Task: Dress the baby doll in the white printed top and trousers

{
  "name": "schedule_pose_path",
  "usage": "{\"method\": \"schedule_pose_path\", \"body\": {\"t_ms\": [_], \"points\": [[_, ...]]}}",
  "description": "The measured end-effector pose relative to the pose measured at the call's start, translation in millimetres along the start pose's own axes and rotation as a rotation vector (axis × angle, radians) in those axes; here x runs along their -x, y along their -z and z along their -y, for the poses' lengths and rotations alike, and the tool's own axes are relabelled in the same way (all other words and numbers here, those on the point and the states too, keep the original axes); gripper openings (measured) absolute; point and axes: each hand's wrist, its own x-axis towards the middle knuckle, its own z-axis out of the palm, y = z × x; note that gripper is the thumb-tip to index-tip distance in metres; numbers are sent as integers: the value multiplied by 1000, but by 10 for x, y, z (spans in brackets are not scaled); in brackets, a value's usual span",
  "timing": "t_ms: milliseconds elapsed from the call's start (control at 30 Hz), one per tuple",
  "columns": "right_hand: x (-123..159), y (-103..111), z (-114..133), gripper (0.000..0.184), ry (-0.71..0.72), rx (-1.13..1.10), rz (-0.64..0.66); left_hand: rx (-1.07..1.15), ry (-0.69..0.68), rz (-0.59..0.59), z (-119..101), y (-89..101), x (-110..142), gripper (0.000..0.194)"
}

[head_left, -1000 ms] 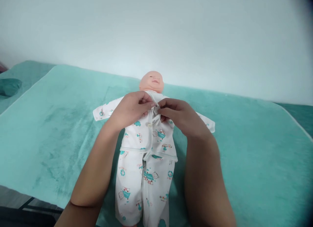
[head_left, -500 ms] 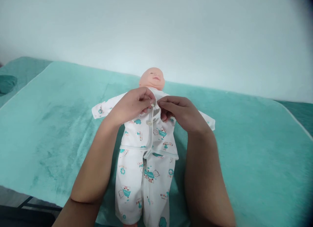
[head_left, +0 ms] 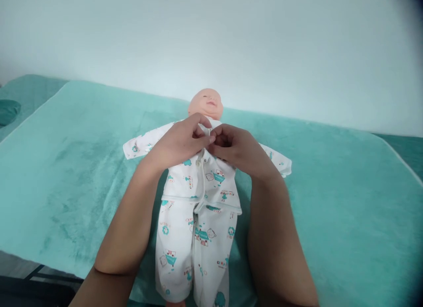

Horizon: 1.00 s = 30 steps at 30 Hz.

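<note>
A baby doll [head_left: 205,103] lies on its back, dressed in a white printed shirt [head_left: 185,183] and matching trousers [head_left: 175,249]. My left hand [head_left: 187,139] pinches the shirt's front edge at the upper chest. Beside it, fingertips almost touching, my right hand [head_left: 236,146] grips the opposite front edge. The fastener between my fingers is hidden. Lower down the front, a small round fastener [head_left: 198,163] shows on the shirt's edge. Both sleeves stretch out sideways, past my wrists.
A green plush blanket [head_left: 346,201] covers the surface under the doll. Behind it rises a pale wall [head_left: 211,42]. At far left lies a dark green cloth bundle [head_left: 9,112]. A dark frame [head_left: 36,291] shows at the lower left.
My hands have come together at the upper chest, the right one moving left. The two front edges of the shirt, apart before, now meet. The view has shifted slightly.
</note>
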Motion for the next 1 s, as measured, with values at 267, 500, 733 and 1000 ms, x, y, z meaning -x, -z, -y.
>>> {"method": "schedule_pose_path", "body": {"t_ms": [267,500,733,1000], "points": [[-14,12,-38,18,-4,-21,13,15,-31,-45,27,-16,-16,17],[-23,26,-77,23,4,-83,21,106,-40,-142,-8,-72,-11,21],[-34,18,-85,25,-29,-113,8,135,-35,-93,-1,-55,-13,22],[-56,16,-105,30,-30,-186,-10,330,-4,-95,89,-26,-85,22]]}}
